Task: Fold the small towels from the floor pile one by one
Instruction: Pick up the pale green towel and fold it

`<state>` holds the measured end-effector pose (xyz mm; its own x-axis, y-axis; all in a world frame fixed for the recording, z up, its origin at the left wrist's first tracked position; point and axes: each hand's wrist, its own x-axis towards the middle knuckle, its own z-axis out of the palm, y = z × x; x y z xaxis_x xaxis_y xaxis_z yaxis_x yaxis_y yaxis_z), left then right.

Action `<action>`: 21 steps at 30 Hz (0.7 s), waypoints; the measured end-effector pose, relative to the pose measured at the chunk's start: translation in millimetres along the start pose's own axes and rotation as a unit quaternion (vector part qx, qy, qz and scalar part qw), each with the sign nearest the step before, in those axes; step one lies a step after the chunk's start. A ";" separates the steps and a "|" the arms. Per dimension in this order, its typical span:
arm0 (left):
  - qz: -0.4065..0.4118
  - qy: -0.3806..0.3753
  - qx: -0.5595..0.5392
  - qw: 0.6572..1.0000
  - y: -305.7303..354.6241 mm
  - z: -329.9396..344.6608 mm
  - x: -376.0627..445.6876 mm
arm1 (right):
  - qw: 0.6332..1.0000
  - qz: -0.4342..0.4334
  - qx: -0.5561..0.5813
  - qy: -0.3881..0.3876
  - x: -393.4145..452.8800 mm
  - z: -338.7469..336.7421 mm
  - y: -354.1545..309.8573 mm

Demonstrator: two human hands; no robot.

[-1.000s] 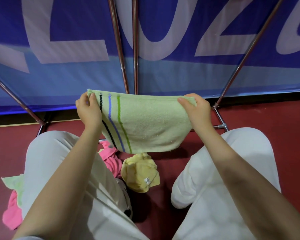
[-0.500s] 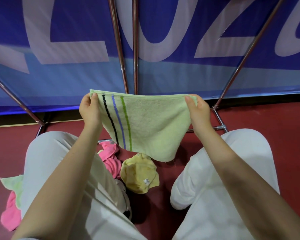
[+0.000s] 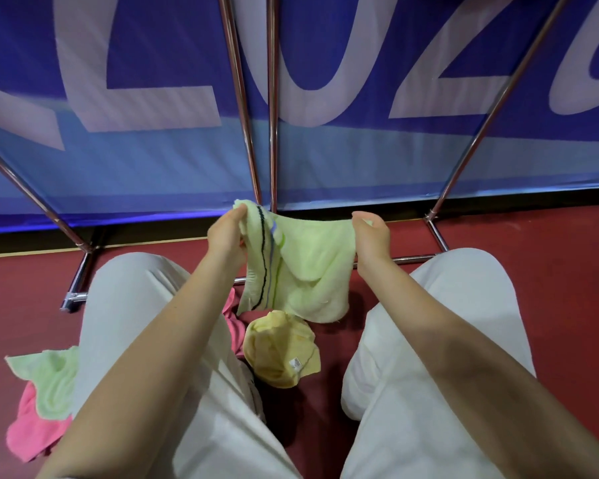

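Note:
A light green towel [image 3: 308, 271] with black, blue and green stripes hangs in the air between my knees. My left hand [image 3: 226, 236] pinches its upper left corner, and my right hand [image 3: 370, 240] pinches its upper right corner. The cloth sags and bunches between them. Below it on the red floor lie a crumpled yellow towel [image 3: 281, 350] and a pink towel [image 3: 234, 326], partly hidden by my left leg.
Outside my left leg lie a green towel [image 3: 49, 378] and a pink towel [image 3: 32, 430]. A blue banner [image 3: 325, 150] on a chrome tube frame [image 3: 242, 98] stands close in front. My white-trousered legs [image 3: 446, 340] flank the pile.
My hands have come closer together and dropped lower. The towel, stretched flat before, now sags and bunches between them.

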<state>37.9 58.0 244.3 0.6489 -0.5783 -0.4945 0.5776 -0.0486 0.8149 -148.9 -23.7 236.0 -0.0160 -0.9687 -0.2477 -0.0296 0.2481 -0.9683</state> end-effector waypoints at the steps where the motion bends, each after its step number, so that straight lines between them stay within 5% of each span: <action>1: -0.009 -0.012 -0.005 1.000 -2.0 5.2 -4.8 | 1.000 -0.001 0.009 -0.003 -2.2 3.5 -2.4; 14: -0.017 -0.102 -0.006 0.995 -10.8 43.4 -37.2 | 0.974 0.039 0.152 -0.166 -26.3 41.3 -29.3; 21: 0.005 -0.132 0.012 0.991 -10.0 47.5 -33.7 | 0.984 -0.065 0.001 -0.164 -16.3 40.5 -27.8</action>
<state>-13.3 39.3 267.2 0.5002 -0.7713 -0.3935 0.5579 -0.0605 0.8277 -107.3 -15.1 265.6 0.3111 -0.9430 -0.1183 -0.0085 0.1217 -0.9925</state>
